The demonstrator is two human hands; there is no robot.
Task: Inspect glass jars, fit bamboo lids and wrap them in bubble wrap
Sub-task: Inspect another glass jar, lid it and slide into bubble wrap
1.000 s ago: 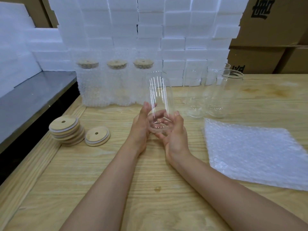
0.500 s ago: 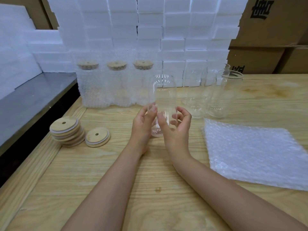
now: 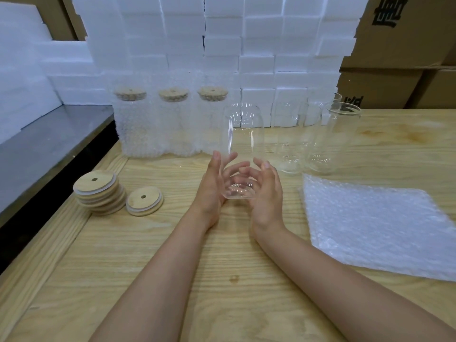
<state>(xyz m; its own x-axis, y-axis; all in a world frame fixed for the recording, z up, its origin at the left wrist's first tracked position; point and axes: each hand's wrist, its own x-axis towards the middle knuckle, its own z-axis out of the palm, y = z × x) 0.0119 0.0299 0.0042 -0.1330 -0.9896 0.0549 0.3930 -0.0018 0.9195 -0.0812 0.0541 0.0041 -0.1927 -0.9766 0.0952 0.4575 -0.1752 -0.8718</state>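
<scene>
Inspection step, judging by the grip: glass jar [image 3: 243, 144] upright at centre frame, lifted just clear of the counter [image 3: 172, 255], base cupped between left hand [image 3: 212, 186] and right hand [image 3: 267, 196], fingers [image 3: 265, 166] of both curled round its lower wall. No lid fitted yet. Next, probably: reach lower left for a bamboo lid [image 3: 144, 201], seat square on the rim, then wrap on the bubble wrap sheet [image 3: 370, 223] at right.

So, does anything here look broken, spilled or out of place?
Nothing broken or spilled. The glass jar in the left hand and right hand looks intact. Only the stack of bamboo lids sits unevenly, its layers offset, with one loose lid beside it.
</scene>
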